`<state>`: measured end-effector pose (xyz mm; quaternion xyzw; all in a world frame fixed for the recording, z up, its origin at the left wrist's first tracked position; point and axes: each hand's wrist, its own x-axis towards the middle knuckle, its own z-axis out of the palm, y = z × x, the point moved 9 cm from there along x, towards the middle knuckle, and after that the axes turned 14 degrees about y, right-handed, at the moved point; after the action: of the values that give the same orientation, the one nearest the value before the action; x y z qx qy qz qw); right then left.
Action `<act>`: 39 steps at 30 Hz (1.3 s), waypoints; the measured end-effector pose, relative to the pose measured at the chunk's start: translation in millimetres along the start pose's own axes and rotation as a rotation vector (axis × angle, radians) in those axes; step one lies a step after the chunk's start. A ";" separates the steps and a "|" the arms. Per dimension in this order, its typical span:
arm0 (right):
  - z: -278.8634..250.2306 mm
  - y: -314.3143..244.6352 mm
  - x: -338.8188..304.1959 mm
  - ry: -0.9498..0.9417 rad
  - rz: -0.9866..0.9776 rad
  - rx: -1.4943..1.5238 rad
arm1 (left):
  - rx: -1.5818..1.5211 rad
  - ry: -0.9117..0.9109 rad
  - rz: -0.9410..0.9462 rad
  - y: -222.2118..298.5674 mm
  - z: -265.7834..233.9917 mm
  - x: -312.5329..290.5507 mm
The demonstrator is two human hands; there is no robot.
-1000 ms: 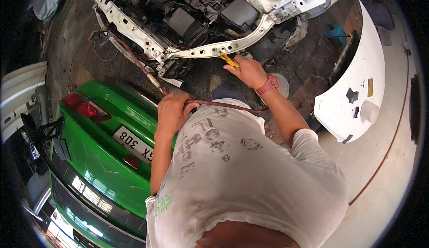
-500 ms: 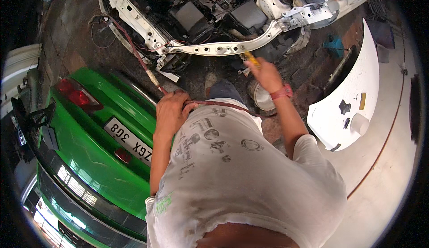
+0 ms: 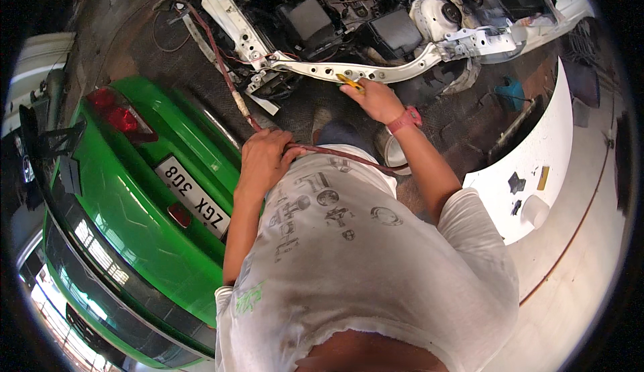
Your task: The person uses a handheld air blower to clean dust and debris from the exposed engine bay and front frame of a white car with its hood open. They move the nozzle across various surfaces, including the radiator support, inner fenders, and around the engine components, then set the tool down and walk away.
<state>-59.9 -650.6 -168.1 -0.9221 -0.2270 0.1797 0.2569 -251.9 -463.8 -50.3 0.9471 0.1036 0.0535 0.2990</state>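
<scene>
My left hand [image 3: 265, 156] is wrapped round a dark red hose [image 3: 329, 150], close to the green car's tail. From there the hose runs up toward the stripped car front one way and across my shirt the other. A pale taped stretch [image 3: 239, 103] shows on it just beyond my fingers. In my right hand [image 3: 380, 101] is a slim yellow tool [image 3: 350, 83], gripped between thumb and fingers. Its tip is at the white front crossmember [image 3: 396, 74] of the open engine bay; whether they touch I cannot tell. The tool's exact kind is too small to make out.
A green car [image 3: 134, 191] stands close on my left. On the right lies a white body panel [image 3: 530, 164] with a round white container [image 3: 534, 211] on it. A pale bucket [image 3: 395, 152] sits below my right wrist, and a teal object [image 3: 512, 93] lies beyond.
My right hand has moved left with the yellow tool, which now overlaps the white crossmember. My left hand keeps hold of the hose. The whole view has shifted slightly.
</scene>
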 end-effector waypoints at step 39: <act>21.9 12.4 103.7 0.140 0.240 0.090 | 0.076 0.089 -0.037 -18.6 -30.2 -19.1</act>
<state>20.7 -598.6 -214.8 -0.9405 -0.0882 0.1543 0.2896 -278.5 -436.6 -37.1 0.9524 0.1362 0.0860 0.2590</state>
